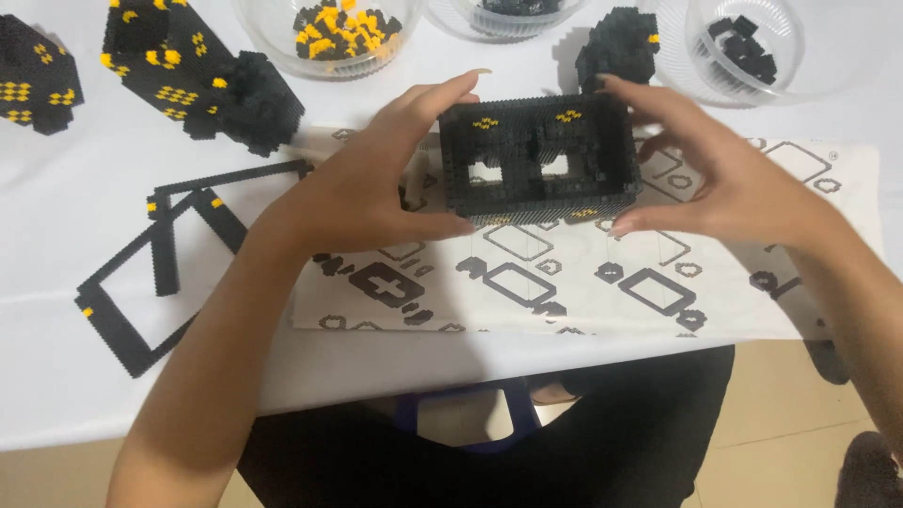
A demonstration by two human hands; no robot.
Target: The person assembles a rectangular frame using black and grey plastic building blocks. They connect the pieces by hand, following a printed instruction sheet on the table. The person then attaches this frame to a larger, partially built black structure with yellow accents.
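Head view: your left hand [376, 179] and right hand [724, 179] grip one black brick-built box [541, 160] from opposite sides, fingers curled over its top edge and thumbs under its near wall. You hold the box, flecked with four yellow patches, above one printed instruction sheet [583, 282] on the white table [56, 207]. Three clear bowls [329, 38] of loose bricks line the far edge. Two finished black-and-yellow blocks [188, 66] stand at far left, and one small black piece [616, 42] sits behind the box. Flat black frame strips [150, 273] lie left of the sheet.
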